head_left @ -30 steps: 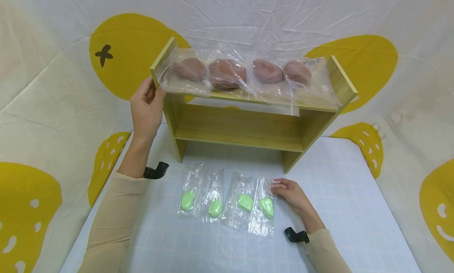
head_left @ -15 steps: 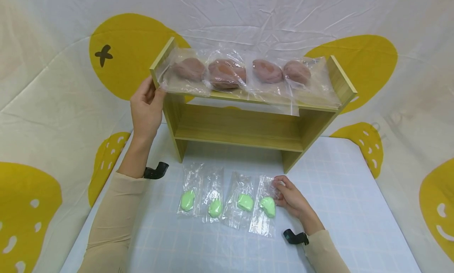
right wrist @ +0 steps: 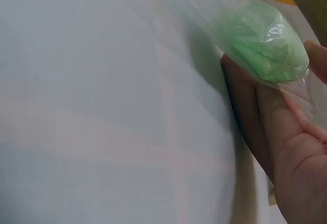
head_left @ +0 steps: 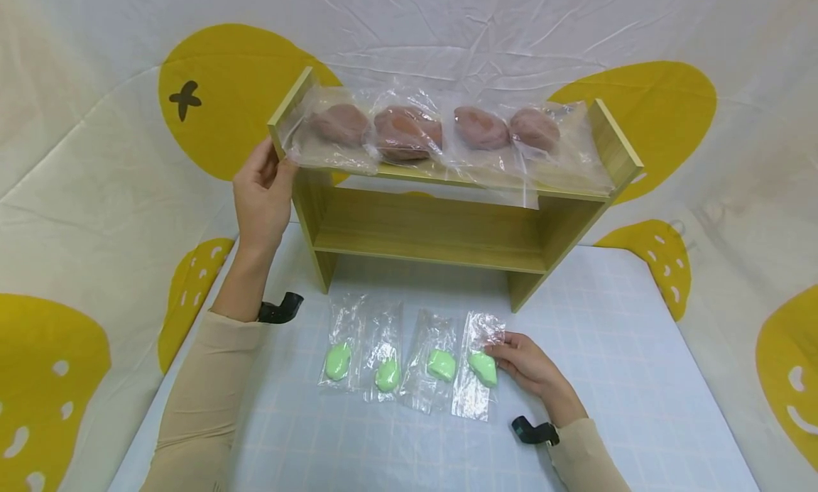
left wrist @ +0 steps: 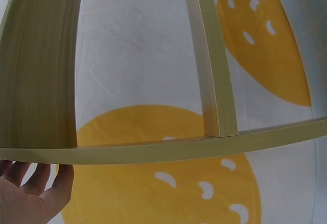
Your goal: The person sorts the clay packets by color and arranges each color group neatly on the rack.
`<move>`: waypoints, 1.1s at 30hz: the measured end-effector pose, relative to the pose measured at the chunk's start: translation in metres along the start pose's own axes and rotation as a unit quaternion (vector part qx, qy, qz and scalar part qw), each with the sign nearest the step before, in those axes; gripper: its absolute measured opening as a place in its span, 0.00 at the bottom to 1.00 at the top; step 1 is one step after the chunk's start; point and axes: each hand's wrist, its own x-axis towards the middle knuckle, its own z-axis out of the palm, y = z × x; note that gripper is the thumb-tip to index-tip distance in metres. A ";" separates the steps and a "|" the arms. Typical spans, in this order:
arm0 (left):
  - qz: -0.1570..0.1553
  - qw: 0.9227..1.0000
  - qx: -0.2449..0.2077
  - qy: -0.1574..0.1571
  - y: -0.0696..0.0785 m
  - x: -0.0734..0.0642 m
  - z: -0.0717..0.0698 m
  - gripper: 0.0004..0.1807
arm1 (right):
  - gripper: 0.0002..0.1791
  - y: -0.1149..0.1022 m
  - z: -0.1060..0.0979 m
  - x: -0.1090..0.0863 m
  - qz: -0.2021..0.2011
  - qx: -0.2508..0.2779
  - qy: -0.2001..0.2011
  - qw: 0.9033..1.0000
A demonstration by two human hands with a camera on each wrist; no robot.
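My left hand point(head_left: 260, 197) is at the upper left of a wooden shelf point(head_left: 424, 256), with its fingers touching the outer side of the side panel point(left wrist: 133, 154). In the left wrist view the fingertips meet the panel's edge. My right hand point(head_left: 530, 364) pinches a clear plastic bag point(head_left: 474, 403) that contains a pale green lump point(right wrist: 271, 45). The thumb point(right wrist: 318, 60) lies on one side of the bag and the other fingers are under it. Left of this bag, several similar bags lie in a row with green lumps, one of them a rounded block point(head_left: 442, 365).
Bags with large brownish-pink lumps point(head_left: 409, 131) lie along the shelf's top board, one hanging over its front edge. The shelf stands on a table point(head_left: 358, 449) covered in pale checked cloth. A white curtain point(head_left: 486, 30) with yellow shapes hangs behind.
My right hand has shifted its hold from the bag's upper corner down toward the green lump. That bag has moved slightly and straightened. The left hand stays at the shelf.
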 end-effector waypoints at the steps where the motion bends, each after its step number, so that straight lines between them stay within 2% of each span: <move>1: 0.000 1.000 0.001 0.000 0.000 0.000 0.000 0.21 | 0.14 0.001 0.000 0.000 -0.001 0.001 -0.004 1.000; 6: -0.002 1.000 0.004 0.001 0.000 0.000 0.000 0.21 | 0.10 0.002 0.001 0.000 0.004 0.013 -0.018 1.000; 8: -0.005 1.000 0.003 0.003 0.000 0.000 0.000 0.21 | 0.14 0.002 0.002 0.001 0.012 0.018 -0.016 1.000; 12: -0.008 1.000 0.002 0.004 0.000 0.000 0.000 0.21 | 0.30 0.000 0.004 0.000 0.030 0.032 -0.005 0.999; 15: -0.009 1.000 0.001 0.003 -0.001 0.000 -0.001 0.21 | 0.36 -0.001 0.006 -0.001 0.040 0.051 -0.003 0.998; 17: -0.009 1.000 0.001 0.004 -0.002 0.000 -0.001 0.21 | 0.35 -0.002 0.006 -0.002 0.043 0.068 -0.004 0.997; 23: -0.012 1.000 0.005 0.004 -0.003 0.000 -0.001 0.21 | 0.20 -0.006 0.006 -0.006 0.024 0.098 -0.040 0.994; 27: -0.012 1.000 0.004 0.004 -0.002 0.000 -0.001 0.21 | 0.26 -0.008 0.004 -0.009 0.003 0.103 -0.066 0.992; 33: -0.006 1.000 -0.004 0.004 0.000 0.000 0.000 0.21 | 0.31 -0.010 0.004 -0.011 -0.019 0.107 -0.074 0.991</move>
